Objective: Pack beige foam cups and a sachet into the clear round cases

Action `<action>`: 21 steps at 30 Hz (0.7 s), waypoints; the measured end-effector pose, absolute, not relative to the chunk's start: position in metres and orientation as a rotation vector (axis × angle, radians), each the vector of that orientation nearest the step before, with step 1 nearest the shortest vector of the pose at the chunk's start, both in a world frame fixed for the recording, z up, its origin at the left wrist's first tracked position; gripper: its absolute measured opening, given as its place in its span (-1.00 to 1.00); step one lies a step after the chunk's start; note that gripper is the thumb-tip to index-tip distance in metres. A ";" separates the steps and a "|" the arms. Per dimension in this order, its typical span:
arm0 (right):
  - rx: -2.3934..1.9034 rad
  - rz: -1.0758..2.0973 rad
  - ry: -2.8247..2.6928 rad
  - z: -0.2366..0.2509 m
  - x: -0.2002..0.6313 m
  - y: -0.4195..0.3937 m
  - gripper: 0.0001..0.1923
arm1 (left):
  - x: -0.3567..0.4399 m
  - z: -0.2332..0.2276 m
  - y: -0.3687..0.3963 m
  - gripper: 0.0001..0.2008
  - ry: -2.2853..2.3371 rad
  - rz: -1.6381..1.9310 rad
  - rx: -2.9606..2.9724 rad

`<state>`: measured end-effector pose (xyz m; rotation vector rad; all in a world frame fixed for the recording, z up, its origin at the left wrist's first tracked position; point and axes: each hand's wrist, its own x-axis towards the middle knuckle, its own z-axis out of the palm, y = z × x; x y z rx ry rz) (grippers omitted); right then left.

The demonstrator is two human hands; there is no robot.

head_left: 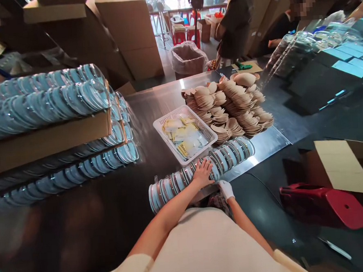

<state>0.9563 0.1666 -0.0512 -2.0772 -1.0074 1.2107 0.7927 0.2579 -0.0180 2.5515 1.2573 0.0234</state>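
My left hand (203, 172), bare, lies with fingers spread on top of a row of round clear plastic cases (169, 189) with pale blue-white insides. The cases lie on their sides along the near edge of the metal table. My right hand (225, 189) wears a white glove and is at the table edge, just below the row. Its fingers look curled, and whatever they hold is hidden. Behind the row stands a white plastic basket (186, 162) with yellow-and-white packets (186, 135) inside. Nested stacks of beige moulded cup shapes (237, 104) are beside the basket.
Stacked rows of similar clear cases (44, 103), with cardboard (46, 142) between layers, fill the left. A red plastic stool (327, 205) lies at the right near an open carton (343, 163). A lined bin (187, 57) and two people (236, 22) are beyond the table.
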 end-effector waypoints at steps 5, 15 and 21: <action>-1.973 1.303 -0.873 -0.066 0.951 0.176 -0.71 | 0.792 -0.022 0.263 -0.22 1.212 0.059 2.527; -2.129 1.195 -1.064 -0.044 0.953 0.168 -0.71 | 0.793 -0.039 0.269 0.22 1.384 0.236 2.279; -2.348 1.001 -1.478 -0.011 0.946 0.223 -0.68 | 0.802 -0.047 0.270 0.21 1.423 0.153 2.291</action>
